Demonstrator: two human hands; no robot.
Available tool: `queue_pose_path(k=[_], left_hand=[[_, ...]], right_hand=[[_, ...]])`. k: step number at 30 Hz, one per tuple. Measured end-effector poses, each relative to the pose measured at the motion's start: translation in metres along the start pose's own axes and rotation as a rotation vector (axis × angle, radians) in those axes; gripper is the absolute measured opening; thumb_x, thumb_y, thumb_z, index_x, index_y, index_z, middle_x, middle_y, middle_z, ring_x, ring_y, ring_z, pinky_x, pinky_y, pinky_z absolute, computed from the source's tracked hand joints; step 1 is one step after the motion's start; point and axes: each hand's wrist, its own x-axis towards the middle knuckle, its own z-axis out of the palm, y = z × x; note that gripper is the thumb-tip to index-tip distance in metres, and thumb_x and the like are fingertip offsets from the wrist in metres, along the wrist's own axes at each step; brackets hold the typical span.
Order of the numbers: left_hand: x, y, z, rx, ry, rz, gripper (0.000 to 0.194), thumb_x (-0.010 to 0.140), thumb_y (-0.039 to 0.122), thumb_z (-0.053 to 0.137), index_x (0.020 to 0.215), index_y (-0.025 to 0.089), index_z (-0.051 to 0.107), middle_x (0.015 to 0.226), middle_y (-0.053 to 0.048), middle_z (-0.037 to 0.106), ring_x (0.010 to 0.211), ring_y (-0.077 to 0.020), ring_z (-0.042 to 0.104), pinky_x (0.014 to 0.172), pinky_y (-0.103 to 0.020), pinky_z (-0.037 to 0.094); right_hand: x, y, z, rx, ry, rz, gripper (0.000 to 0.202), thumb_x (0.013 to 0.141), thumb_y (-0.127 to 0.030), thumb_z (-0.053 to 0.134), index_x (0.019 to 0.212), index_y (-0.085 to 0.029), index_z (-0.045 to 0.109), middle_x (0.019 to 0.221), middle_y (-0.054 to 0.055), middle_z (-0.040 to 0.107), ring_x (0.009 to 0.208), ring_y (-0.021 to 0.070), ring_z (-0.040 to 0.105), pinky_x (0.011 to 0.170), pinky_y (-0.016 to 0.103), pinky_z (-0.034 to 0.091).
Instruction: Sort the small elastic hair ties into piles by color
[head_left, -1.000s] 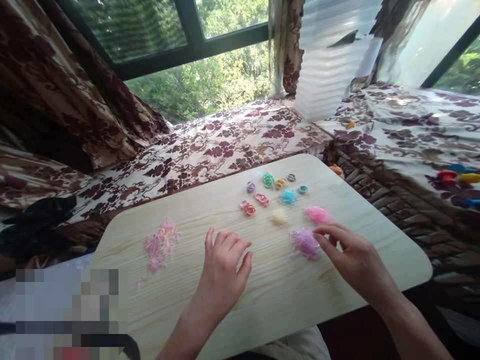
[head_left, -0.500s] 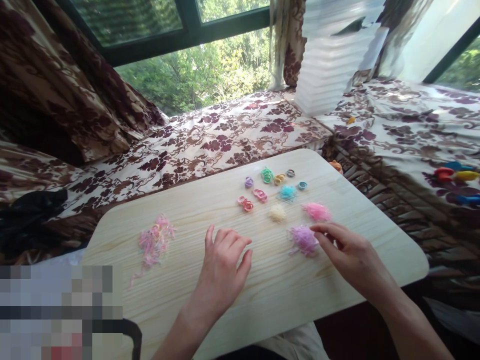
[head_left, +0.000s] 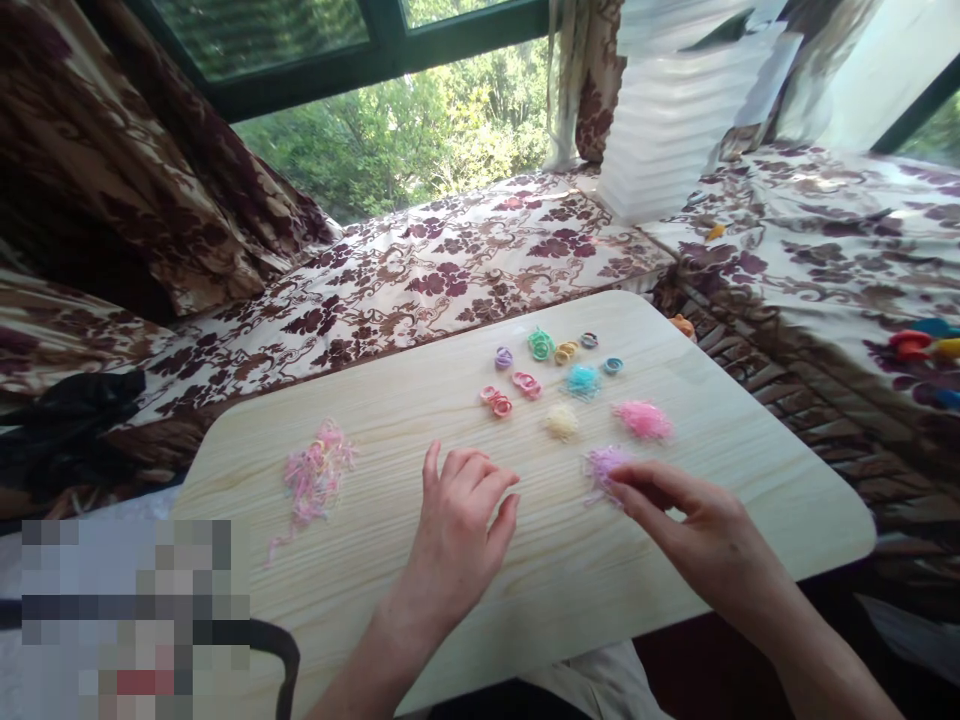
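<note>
My right hand is at the purple pile of thin bands, its thumb and forefinger closed on the pile's right edge. My left hand hovers over the middle of the table, fingers apart and nothing in it. Behind the purple pile lie a pink pile, a cream pile and a turquoise pile. Farther back are small groups of rings: red, pink, purple, green and yellow. A mixed pastel tangle sits at the left.
The pale wooden table has rounded corners. Beyond it is a ledge under floral cloth, with a white stack on it. Colourful toys lie at the far right. A black curved bar stands at the lower left.
My right hand has moved slightly left onto the purple pile, its fingertips now over the bands. The whole view has shifted a little; my left hand keeps its pose.
</note>
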Motion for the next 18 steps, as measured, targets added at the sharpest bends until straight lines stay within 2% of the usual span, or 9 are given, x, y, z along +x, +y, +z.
queue_pose_path(k=[4,7,14,18], left_hand=[[0.0,0.008,-0.003,-0.018,0.043,0.039,0.015,0.09,0.018,0.057,0.097,0.026,0.068,0.091,-0.002,0.069,0.105,-0.0222,0.059,0.114,-0.058,0.022],[-0.003,0.012,-0.006,-0.024,0.045,0.057,0.016,0.09,0.02,0.059,0.1,0.027,0.069,0.091,-0.002,0.069,0.107,-0.0223,0.058,0.116,-0.058,0.02],[-0.011,0.015,-0.006,-0.013,0.051,0.118,0.014,0.089,0.02,0.061,0.098,0.027,0.07,0.087,0.0,0.068,0.107,-0.0209,0.058,0.117,-0.057,0.016],[-0.013,0.016,-0.003,-0.016,0.07,0.128,0.01,0.09,0.021,0.061,0.088,0.025,0.069,0.084,0.001,0.067,0.106,-0.0201,0.059,0.118,-0.057,0.014]], right_hand=[[-0.006,-0.016,0.02,0.21,-0.165,0.104,0.016,0.081,-0.036,0.062,0.08,-0.024,0.072,0.066,0.0,0.072,0.059,0.0156,0.067,0.055,0.025,0.054],[-0.008,-0.024,0.03,0.325,-0.256,0.151,0.017,0.08,-0.036,0.062,0.077,-0.023,0.071,0.065,0.0,0.071,0.059,0.0152,0.066,0.055,0.024,0.053],[-0.008,-0.03,0.035,0.425,-0.338,0.225,0.02,0.078,-0.036,0.062,0.074,-0.02,0.072,0.061,0.0,0.067,0.057,0.0131,0.061,0.055,0.023,0.051],[-0.009,-0.029,0.036,0.446,-0.371,0.272,0.021,0.075,-0.037,0.063,0.073,-0.019,0.072,0.059,0.0,0.065,0.055,0.0124,0.059,0.054,0.023,0.049]])
